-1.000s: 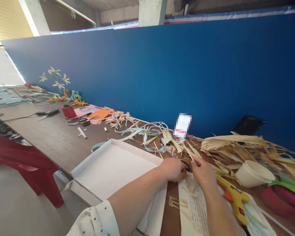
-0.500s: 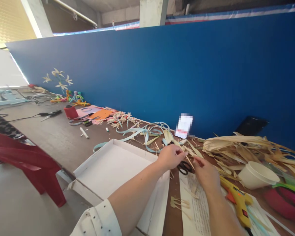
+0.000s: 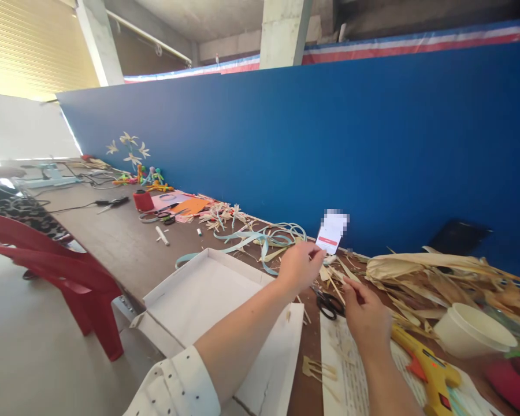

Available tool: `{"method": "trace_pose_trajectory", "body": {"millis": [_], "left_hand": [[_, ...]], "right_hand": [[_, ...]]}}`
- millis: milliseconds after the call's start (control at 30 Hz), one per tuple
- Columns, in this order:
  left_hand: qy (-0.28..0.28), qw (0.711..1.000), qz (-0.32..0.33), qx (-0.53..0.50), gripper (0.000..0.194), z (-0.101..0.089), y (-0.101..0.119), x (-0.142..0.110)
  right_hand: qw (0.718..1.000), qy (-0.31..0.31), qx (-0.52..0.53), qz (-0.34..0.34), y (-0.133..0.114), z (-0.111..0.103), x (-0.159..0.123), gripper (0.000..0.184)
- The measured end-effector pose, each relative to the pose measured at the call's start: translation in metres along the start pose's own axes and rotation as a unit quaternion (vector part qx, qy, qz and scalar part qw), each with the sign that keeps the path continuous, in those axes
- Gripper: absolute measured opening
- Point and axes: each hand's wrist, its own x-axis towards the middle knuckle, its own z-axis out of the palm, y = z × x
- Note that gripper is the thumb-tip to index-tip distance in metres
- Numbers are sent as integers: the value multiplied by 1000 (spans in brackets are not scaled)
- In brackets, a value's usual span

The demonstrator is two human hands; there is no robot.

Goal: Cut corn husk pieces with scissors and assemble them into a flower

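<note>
Right grip [image 3: 367, 315] curled beside black, loop-handled scissors [image 3: 326, 301].

the left arm [image 3: 245, 323] stretches forward and rightward; the left hand [image 3: 300, 267] is bent at the fingers, tips close to the thumb. the right arm [image 3: 390, 378] reaches forward, angled left; the right hand [image 3: 368, 319] has its fingers curled, thumb near the forefinger. the hands are near but apart, the left farther forward.
</note>
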Motion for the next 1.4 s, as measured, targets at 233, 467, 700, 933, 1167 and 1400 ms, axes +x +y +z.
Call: {"method": "trace_pose_trajectory", "body": {"millis": [233, 467, 700, 933, 1167, 1400], "left_hand": [[-37, 987, -101, 118, 20, -74, -18, 31], [-92, 945, -216, 226, 17, -87, -66, -3], [-94, 935, -260, 221, 28, -64, -81, -26], [-69, 939, -248, 228, 23, -57, -76, -30], [-150, 937, -99, 299, 25, -43, -59, -12], [-182, 929, -111, 302, 24, -29, -58, 5]], "right_hand": [[999, -13, 0, 33, 6, 1, 2, 43], [999, -12, 46, 7, 2, 5, -1, 41], [998, -21, 56, -1, -2, 4, -2, 42], [998, -19, 66, -15, -6, 2, -1, 44], [998, -45, 53, 7, -5, 2, 0, 43], [997, -55, 46, 14, -1, 2, 2, 42]]}}
